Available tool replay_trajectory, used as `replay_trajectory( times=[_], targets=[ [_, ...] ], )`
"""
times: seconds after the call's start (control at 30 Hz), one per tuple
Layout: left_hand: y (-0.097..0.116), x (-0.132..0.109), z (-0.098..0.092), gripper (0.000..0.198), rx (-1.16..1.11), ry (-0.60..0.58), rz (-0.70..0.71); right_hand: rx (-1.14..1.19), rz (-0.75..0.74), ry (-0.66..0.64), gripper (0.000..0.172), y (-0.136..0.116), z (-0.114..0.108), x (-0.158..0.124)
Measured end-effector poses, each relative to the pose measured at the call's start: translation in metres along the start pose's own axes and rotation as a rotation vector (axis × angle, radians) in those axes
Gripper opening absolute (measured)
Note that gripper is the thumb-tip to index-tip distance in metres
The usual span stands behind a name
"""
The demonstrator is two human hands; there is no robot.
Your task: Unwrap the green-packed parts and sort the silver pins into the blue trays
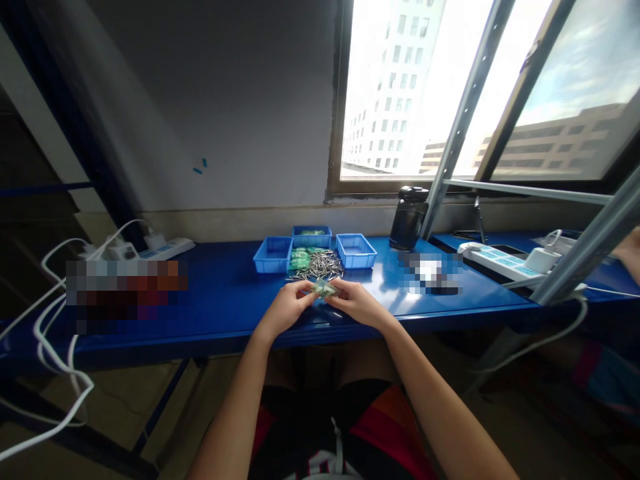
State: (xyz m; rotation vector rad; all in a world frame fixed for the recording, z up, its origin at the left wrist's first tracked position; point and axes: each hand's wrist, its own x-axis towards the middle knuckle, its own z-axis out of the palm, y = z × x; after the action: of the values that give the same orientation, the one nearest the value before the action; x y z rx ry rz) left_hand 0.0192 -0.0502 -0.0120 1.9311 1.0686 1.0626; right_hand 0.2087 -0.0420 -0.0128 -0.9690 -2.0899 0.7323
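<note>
Between my two hands is a small clear plastic bag [324,289] with a greenish tint and pale contents too small to make out. My left hand [291,303] pinches its left side with thumb and fingers. On the other side my right hand [359,303] grips it the same way. Just beyond my fingers lies a heap of small metal screw-like pieces [323,264] on the blue table. Green plastic bags [300,257] lie against the heap's left side.
Blue bins stand left [273,257], behind [313,236] and right [356,251] of the heap; the back one holds greenish bags. A black bottle [409,218] stands by the window. Power strips [505,261] and white cables [60,360] lie at both sides. Another person's hand [629,253] shows far right.
</note>
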Motion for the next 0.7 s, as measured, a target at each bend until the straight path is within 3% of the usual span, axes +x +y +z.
replay_trajectory(
  times=[0.33,0.53,0.7],
  targets=[
    [0.0022,0.0002,0.0003,0.032,-0.014,-0.013,-0.011,0.143,0.049,-0.043,0.041,-0.0082,-0.0069,0.0002],
    [0.0021,-0.0011,0.0004,0.032,0.012,-0.02,-0.014,0.123,0.065,-0.148,0.041,-0.0098,-0.0097,-0.0012],
    [0.0044,-0.0018,0.0003,0.031,0.019,-0.036,-0.016,0.125,0.075,-0.147,0.04,-0.0096,-0.0099,-0.0017]
  ],
)
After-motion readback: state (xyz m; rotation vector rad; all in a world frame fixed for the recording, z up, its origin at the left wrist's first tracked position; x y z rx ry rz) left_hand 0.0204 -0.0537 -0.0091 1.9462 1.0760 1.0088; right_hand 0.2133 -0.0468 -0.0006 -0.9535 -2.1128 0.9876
